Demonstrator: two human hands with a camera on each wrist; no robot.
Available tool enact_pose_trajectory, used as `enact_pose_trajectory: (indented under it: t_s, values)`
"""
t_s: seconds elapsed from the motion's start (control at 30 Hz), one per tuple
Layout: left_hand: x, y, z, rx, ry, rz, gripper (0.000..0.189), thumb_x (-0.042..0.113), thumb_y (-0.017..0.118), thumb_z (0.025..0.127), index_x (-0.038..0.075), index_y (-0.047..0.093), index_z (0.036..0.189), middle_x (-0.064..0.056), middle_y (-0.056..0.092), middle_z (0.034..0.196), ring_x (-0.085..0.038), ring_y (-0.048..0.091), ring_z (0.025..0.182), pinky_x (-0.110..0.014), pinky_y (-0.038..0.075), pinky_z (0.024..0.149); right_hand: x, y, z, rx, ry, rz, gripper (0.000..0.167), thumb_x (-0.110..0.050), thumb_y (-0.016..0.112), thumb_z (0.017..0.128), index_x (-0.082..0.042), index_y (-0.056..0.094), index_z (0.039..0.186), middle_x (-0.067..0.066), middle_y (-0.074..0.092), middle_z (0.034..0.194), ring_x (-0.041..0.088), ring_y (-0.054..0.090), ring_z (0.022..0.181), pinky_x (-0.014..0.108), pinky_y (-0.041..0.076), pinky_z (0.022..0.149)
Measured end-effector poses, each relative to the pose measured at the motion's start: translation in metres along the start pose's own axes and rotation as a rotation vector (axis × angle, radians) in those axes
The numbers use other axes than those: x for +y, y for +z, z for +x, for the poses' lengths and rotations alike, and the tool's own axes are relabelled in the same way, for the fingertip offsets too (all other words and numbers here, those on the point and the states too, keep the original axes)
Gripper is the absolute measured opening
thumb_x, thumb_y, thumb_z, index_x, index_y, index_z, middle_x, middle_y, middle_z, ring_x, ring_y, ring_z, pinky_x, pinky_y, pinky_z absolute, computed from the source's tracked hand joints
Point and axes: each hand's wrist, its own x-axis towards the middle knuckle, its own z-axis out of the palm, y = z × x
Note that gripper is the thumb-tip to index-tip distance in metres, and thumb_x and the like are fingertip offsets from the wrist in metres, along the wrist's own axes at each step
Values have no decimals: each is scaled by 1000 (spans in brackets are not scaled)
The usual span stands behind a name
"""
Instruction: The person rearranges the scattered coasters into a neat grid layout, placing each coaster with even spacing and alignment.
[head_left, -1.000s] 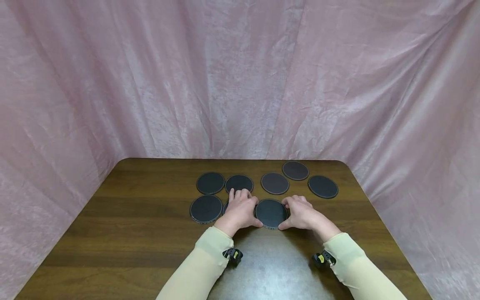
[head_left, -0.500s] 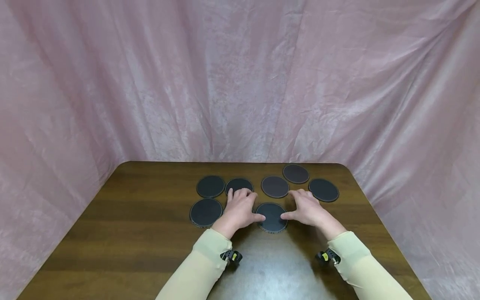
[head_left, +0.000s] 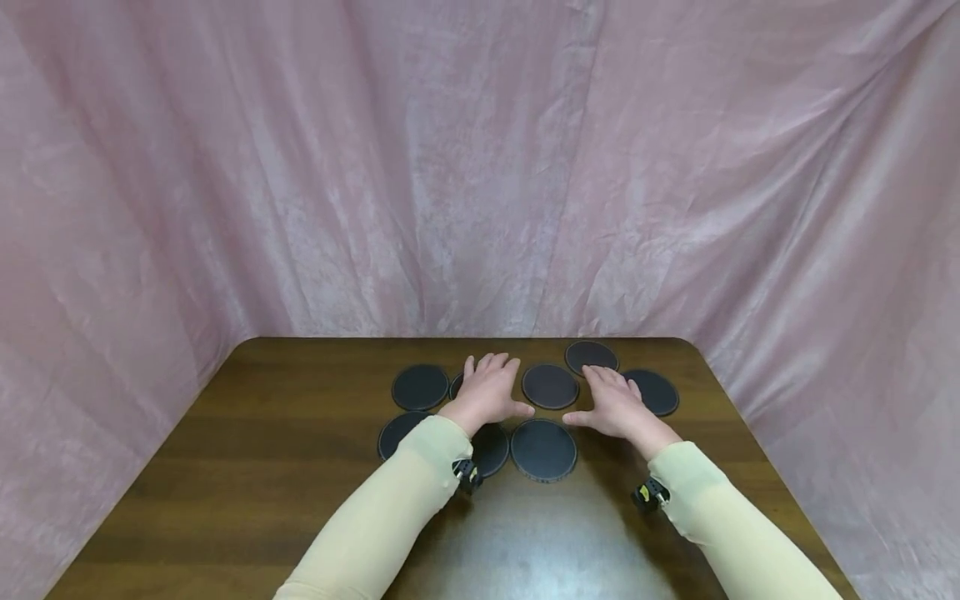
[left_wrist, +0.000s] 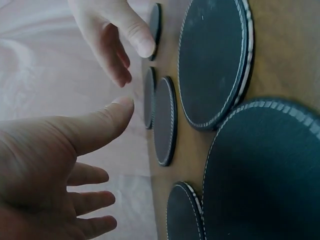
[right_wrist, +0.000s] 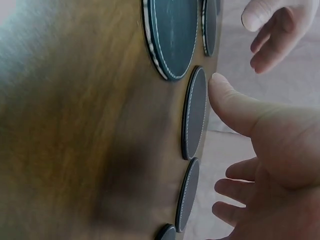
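Head view: grasping nothing with left hand (head_left: pixel 491 396) or right hand (head_left: pixel 613 406), near round dark discs (head_left: pixel 543 451) lying flat on brown table (head_left: pixel 225 500).

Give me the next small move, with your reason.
I'd probably lower the left grip and right grip to the nearer brownish stitched coaster: both are open, hold nothing, and flank it in the head view.

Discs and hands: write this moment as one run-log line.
Left hand: holding nothing, above table | right hand: holding nothing, above table | discs: flat on table | curtain: behind table
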Motion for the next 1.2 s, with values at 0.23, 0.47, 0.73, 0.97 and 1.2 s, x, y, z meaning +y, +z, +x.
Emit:
enact_pose_trajectory:
  t_s: [0.23,0.47,0.73,0.97,1.2]
  values:
    - [-1,6,27,-48,-26,-10,91,55,87,94,11,51,165,-14,46,169,-40,39,157,-65,17,131,0,-1,12,-8,19,-2,107,-50,89,93,14,39,163,39,39,164,60,36,152,76,30,121]
    - [-2,15,38,-72,-50,-12,84,51,87,95,10,56,161,-15,50,164,-40,42,153,-62,18,132,1,4,23,-18,65,-1,101,-48,90,92,13,46,159,36,47,156,57,43,143,74,40,114]
    - [4,18,46,-64,-56,2,77,53,87,94,10,64,154,-15,56,157,-41,44,149,-62,19,131,-1,5,26,-21,98,-13,95,-48,91,92,13,53,153,35,53,149,55,48,137,72,42,109]
    - [10,24,50,-78,-71,59,71,57,84,95,14,68,149,-15,58,153,-42,44,149,-62,20,131,4,11,34,-50,129,-4,86,-53,93,88,9,66,141,28,63,133,51,57,125,71,45,101]
    - [17,25,50,-81,-104,88,62,56,87,93,14,76,136,-17,59,150,-42,45,148,-62,20,131,25,31,55,-25,118,-28,87,-64,92,84,5,72,133,25,66,123,51,60,116,69,47,93]
